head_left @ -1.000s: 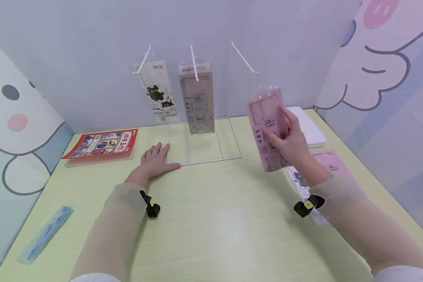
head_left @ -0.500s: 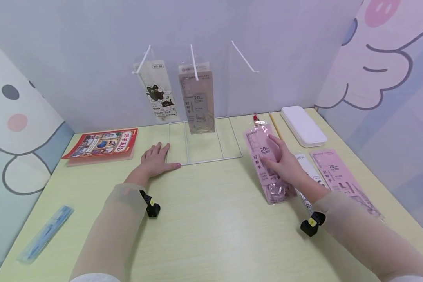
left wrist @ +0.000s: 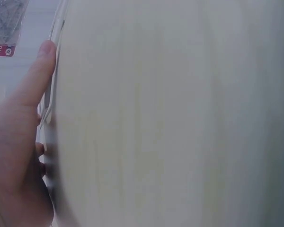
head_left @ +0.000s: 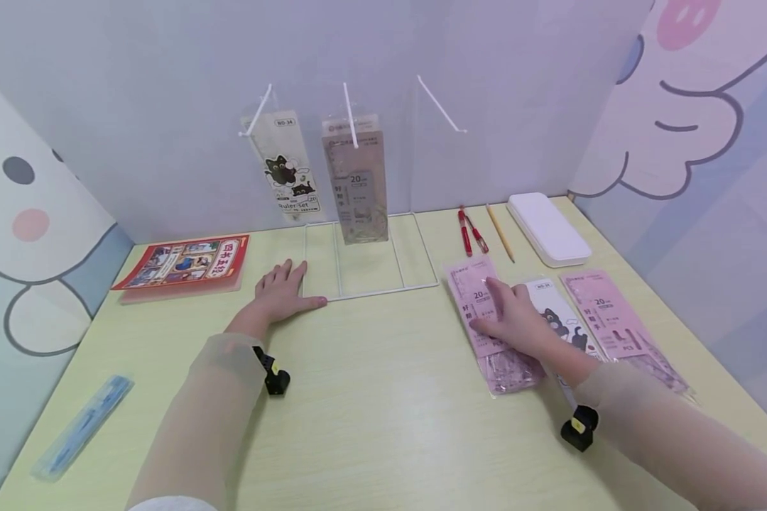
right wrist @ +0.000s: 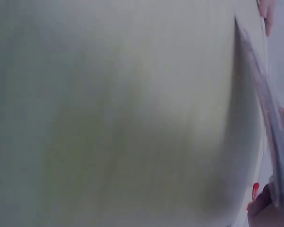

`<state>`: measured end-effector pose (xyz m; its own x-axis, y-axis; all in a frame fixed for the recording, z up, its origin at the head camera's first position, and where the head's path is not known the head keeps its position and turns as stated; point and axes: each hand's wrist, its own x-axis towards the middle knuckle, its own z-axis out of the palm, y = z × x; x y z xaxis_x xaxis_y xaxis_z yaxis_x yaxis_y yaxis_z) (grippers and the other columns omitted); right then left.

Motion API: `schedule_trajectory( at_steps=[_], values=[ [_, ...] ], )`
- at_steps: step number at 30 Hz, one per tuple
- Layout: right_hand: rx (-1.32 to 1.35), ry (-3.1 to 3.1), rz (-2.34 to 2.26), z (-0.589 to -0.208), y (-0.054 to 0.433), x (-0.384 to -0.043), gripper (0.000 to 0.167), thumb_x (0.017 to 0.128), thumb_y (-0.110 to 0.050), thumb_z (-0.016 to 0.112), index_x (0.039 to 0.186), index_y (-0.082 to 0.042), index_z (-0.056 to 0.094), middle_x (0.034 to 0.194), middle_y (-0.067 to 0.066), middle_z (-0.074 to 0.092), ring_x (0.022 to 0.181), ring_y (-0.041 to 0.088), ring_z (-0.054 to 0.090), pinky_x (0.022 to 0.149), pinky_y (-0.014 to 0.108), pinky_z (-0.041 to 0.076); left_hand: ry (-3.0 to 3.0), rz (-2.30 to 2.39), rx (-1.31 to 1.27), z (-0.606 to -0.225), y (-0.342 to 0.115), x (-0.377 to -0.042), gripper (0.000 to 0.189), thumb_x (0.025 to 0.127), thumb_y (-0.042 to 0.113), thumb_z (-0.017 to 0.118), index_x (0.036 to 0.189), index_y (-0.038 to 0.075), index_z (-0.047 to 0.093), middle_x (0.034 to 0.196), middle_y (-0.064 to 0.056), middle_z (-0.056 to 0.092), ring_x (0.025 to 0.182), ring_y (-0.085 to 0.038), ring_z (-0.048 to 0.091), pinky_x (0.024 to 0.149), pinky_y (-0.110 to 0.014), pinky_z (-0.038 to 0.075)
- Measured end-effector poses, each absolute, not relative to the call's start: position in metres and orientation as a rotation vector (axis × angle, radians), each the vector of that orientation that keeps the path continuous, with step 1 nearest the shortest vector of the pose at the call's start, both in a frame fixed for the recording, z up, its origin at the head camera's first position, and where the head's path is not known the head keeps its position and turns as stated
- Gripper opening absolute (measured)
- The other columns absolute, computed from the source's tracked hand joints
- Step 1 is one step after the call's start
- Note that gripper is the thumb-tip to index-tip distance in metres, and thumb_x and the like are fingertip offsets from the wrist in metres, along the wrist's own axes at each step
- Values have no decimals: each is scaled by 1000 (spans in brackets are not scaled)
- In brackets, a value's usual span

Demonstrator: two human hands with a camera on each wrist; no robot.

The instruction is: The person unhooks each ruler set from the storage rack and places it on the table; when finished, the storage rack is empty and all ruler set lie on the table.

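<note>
My right hand (head_left: 518, 319) grips a pink ruler set packet (head_left: 469, 301) by its right side, low at the right of the table. In the right wrist view that packet (right wrist: 265, 97) appears edge-on, slanting close over the table top. Fingers spread, my left hand (head_left: 281, 292) rests at the left side of the white wire rack's base (head_left: 390, 291). The left wrist view shows the thumb (left wrist: 38, 71) along the wire. From the rack's left hook hangs a cat-print ruler set (head_left: 287, 167); the middle hook carries pink ruler sets (head_left: 358, 188). Nothing hangs on the right hook (head_left: 441, 103).
Right of the held packet lie a cat-print ruler set (head_left: 550, 305) and another pink ruler set (head_left: 613, 312). Behind them are red pens (head_left: 466, 234), a pencil (head_left: 501, 234) and a white case (head_left: 550, 228). A red book (head_left: 185, 262) and a blue packet (head_left: 83, 426) lie left.
My right hand has brought the pink ruler set down from below the right hook to the table's right side, uncovering the pens and pencil. My left hand has stayed put.
</note>
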<state>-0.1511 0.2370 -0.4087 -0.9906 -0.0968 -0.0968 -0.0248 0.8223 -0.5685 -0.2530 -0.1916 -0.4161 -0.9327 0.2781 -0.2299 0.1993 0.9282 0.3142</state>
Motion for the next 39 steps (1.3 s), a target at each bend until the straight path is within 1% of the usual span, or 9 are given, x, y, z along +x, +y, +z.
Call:
schedule_trajectory(
  at_steps=[3,9,16,22,26,35,39],
  values=[
    [-106,2929,-790,-410,236,-146,102,75,-51,73,149,-5,20,109,23,39,80,25,46,57,29,44,2812,415,353,-416,-191,-252,108,76,75,51,152,10,9,153,-25,0,137,-48,-2,104,-65,3],
    [-137,3015,-561,-410,237,-139,101,73,-57,71,146,-2,28,102,23,45,77,26,45,57,32,38,2813,405,348,-416,-192,-252,108,76,75,50,152,10,9,153,-25,0,137,-48,-2,104,-65,3],
    [-162,3029,-414,-414,242,-132,99,72,-71,62,144,-7,37,100,21,47,82,29,42,62,35,34,2821,395,352,-419,-193,-254,111,74,79,48,152,10,10,153,-25,0,137,-49,-1,104,-66,3],
    [-210,3041,-331,-415,246,-129,98,70,-75,59,140,-9,43,94,15,47,79,27,42,62,35,32,2821,395,351,-420,-194,-255,113,73,81,47,152,10,9,153,-25,-1,137,-49,-2,104,-66,2],
    [-215,3039,-331,-414,249,-129,96,69,-75,60,139,-11,44,94,14,47,80,27,43,63,35,32,2818,396,348,-420,-194,-255,113,73,81,46,152,10,9,153,-25,-1,137,-49,-2,104,-66,2],
    [-211,3024,-318,-409,255,-126,96,70,-77,57,139,-12,43,101,18,49,85,30,45,65,40,35,2824,397,354,-419,-192,-255,112,73,80,47,152,10,9,154,-24,-1,137,-48,-2,104,-66,2],
    [-221,3014,-317,-407,256,-126,96,69,-78,56,138,-13,42,102,20,49,85,30,47,63,40,37,2817,397,347,-418,-191,-255,111,73,80,47,152,11,9,154,-24,-1,137,-48,-2,104,-65,2]
  ],
)
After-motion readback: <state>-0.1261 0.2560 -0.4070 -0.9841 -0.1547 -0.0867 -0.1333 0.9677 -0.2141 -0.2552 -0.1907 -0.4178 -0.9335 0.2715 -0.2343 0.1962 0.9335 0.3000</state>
